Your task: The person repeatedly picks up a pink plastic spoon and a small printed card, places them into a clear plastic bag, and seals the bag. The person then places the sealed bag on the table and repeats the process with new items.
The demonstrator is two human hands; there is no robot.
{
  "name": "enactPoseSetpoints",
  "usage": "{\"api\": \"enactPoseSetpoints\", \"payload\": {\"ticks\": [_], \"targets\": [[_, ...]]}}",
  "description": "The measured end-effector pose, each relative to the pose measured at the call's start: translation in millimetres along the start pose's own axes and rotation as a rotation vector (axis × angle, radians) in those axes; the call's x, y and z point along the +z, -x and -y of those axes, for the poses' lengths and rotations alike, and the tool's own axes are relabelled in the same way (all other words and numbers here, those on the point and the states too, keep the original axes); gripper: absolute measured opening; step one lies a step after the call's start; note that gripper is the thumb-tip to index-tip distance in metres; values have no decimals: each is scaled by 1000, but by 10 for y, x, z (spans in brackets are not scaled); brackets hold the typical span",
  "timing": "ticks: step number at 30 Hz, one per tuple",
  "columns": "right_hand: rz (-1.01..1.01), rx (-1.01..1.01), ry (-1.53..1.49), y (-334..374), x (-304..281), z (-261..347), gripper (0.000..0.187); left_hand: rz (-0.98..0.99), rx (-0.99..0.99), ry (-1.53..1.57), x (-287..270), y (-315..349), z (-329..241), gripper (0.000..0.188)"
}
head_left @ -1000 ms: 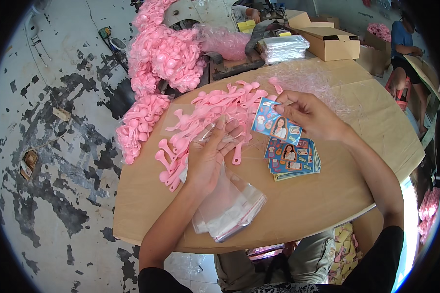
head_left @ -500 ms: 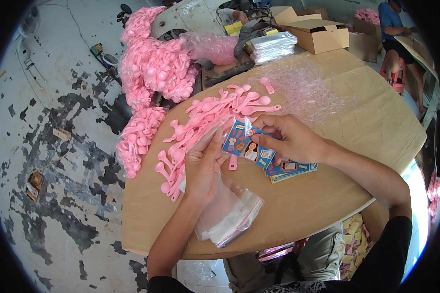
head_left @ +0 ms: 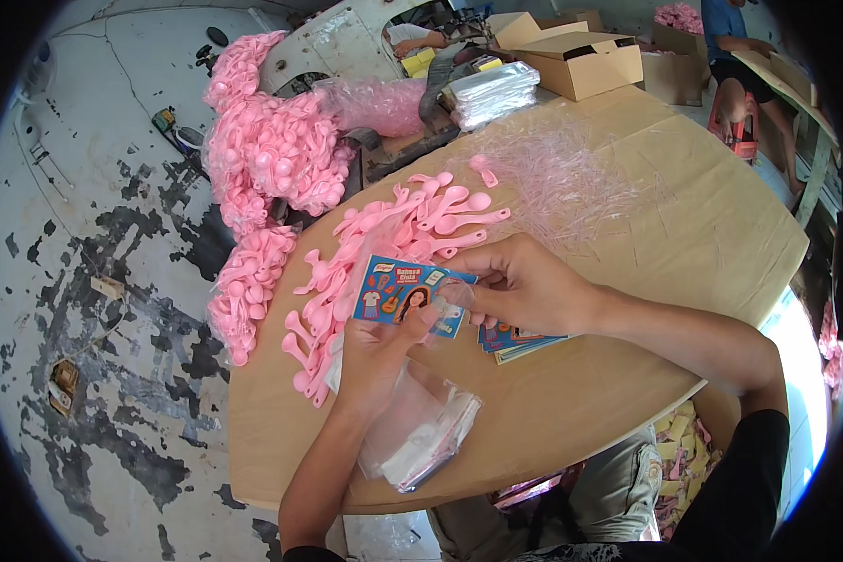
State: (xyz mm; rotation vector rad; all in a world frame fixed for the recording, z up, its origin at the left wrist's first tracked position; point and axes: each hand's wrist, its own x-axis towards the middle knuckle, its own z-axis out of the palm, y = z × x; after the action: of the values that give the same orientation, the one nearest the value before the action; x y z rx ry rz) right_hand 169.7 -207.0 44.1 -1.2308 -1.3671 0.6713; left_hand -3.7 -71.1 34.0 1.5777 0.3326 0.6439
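Between my hands is a blue printed card (head_left: pixel 390 286) with small coloured pictures, seemingly in a clear plastic bag. My left hand (head_left: pixel 375 361) is closed on it from below, thumb across the front. My right hand (head_left: pixel 539 286) pinches at the card's right end, where clear film shows by the fingertips. Under that hand lies a stack of similar cards (head_left: pixel 525 348), partly covered. Close to my left wrist is a stack of clear plastic bags (head_left: pixel 426 436). Pink plastic spoons (head_left: pixel 445 215) lie heaped just beyond the hands.
Thin clear strips (head_left: pixel 571 178) spread over the far part of the brown tabletop (head_left: pixel 712 206). Bulging bags of pink spoons (head_left: pixel 276 150) stand past its left edge. Cardboard boxes (head_left: pixel 590 70) and a silvery pack of bags (head_left: pixel 492 94) sit at the back; another person (head_left: pixel 745 56) is far right.
The card has moved left and down, from my right hand's pinch into my left hand's grip, its front now under my left thumb. My view has shifted slightly.
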Motion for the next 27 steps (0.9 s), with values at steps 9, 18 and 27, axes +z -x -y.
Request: {"api": "enactPoseSetpoints", "payload": {"ticks": [9,18,27], "targets": [[-7,25,-122,22,77,-85,32,233,104,177,68,-12,-100,54],[68,4,-130,8,131,-104,27,256,263,248,107,13,-122,43],[23,-134,-238,66,332,-108,27,344,447,-7,16,92,-14,68]]}}
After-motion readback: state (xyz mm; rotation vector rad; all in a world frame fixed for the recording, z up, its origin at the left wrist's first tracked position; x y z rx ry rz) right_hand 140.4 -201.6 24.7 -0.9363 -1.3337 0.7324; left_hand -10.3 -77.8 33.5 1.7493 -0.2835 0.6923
